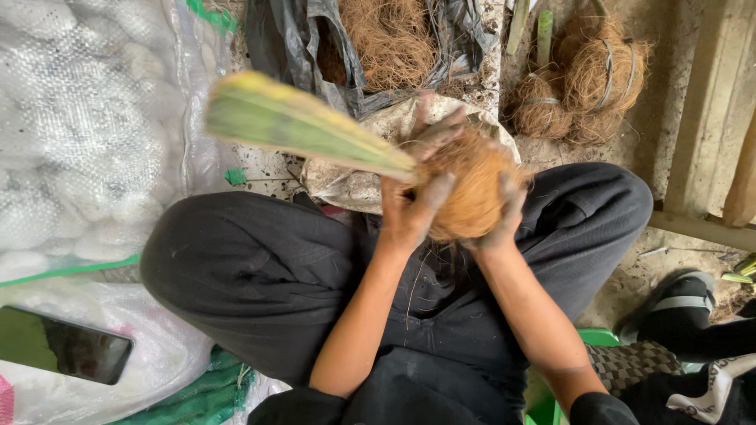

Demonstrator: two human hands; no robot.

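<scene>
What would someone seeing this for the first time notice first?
Centre frame, the left hand and right hand clasp a ball of brown coconut fibre with a blurred green stalk jutting out to the upper left. More fibre bundles lie at top right, and a dark phone rests on white sacking at lower left.

A rough outdoor craft workspace on a dirt floor (630, 275), shown by a bag of coconut fibre (390, 39), bound fibre balls (583, 79) and woven sacks (87, 126).

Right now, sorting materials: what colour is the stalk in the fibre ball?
Green with yellow streaks, head view.
</scene>
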